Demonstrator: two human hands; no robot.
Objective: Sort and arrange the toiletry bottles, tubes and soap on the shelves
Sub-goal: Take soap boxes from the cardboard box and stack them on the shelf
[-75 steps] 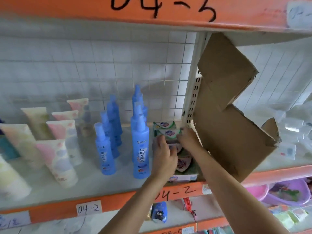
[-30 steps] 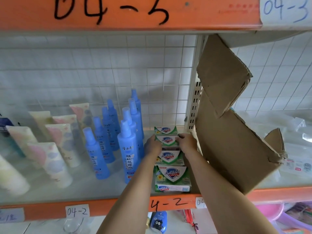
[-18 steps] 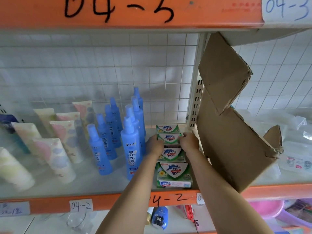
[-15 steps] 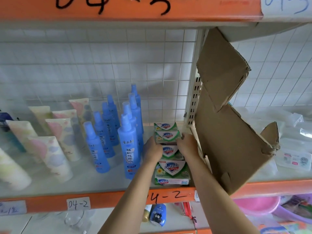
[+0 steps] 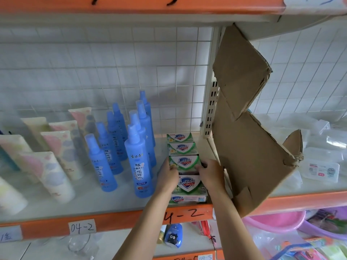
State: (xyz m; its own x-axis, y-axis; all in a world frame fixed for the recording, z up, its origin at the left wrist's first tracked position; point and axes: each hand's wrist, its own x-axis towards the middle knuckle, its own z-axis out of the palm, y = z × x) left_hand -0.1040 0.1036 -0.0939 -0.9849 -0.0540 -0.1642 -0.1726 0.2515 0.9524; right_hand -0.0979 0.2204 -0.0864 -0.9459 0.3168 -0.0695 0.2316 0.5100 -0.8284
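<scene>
**Now both hands are gripping one soap box in the row**

Currently the left hand [image 5: 167, 177] and the right hand [image 5: 211, 174] are clamping the third soap box [image 5: 185, 162] from either side, fingers curled round its ends, so each grip is closed on the box. That box is sitting in a single file of green-and-white soap boxes [image 5: 181, 147] running front to back at the right end of the shelf [image 5: 93, 201]. Just left of the row, blue spray bottles [image 5: 138, 162] are standing upright in a cluster, the nearest one almost touching the left wrist. Further left, pastel tubes [image 5: 48, 171] are leaning back in rows. A torn cardboard box [image 5: 249, 151] is standing tilted just right of the soap, close beside the right forearm.
</scene>
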